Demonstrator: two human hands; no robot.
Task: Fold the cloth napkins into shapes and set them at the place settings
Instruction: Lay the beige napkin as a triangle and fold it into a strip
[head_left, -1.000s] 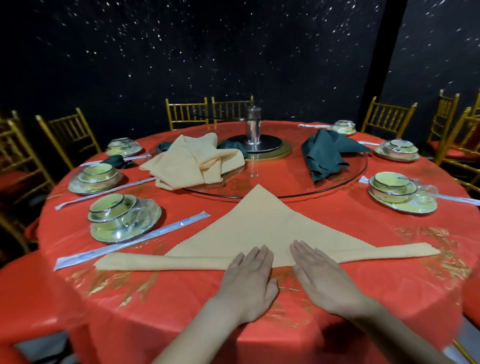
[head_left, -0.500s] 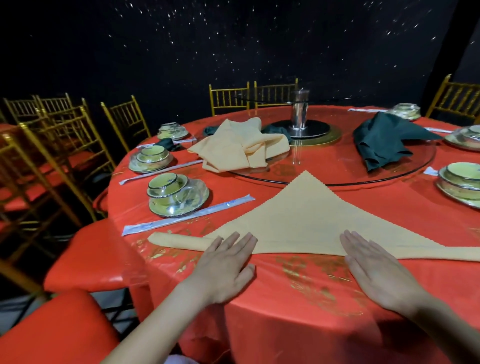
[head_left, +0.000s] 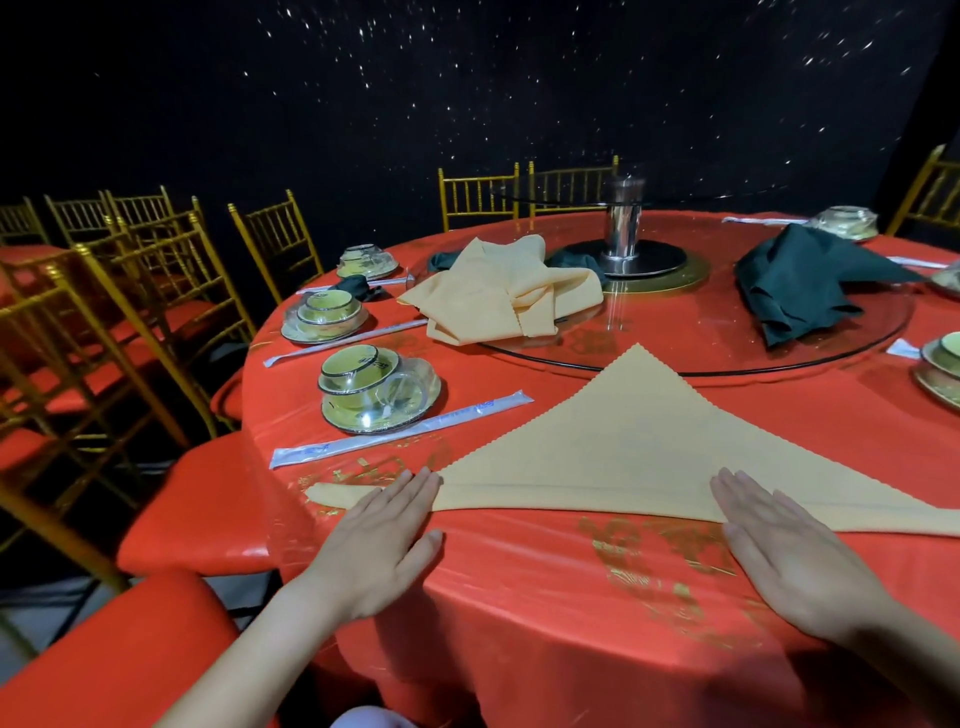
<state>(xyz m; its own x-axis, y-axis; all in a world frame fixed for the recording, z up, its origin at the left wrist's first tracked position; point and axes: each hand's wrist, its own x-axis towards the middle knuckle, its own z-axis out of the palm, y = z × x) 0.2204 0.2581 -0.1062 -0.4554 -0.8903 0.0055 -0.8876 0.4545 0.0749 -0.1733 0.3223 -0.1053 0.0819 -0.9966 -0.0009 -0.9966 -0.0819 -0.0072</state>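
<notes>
Beige napkin (head_left: 639, 447) lies triangular on the tabletop (head_left: 545, 613); left hand (head_left: 379, 540) and right hand (head_left: 779, 556), fingers (head_left: 408, 496) straight, gripping nothing, have slid apart along its folded base, so that crease seems set.

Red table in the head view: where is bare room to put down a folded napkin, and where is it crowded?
Bare tablecloth lies between the left hand and right hand, below the flat tan napkin. The glass turntable is also free between the tan pile and the dark green napkins. Crowded: the left edge, with dish sets and wrapped chopsticks.
</notes>
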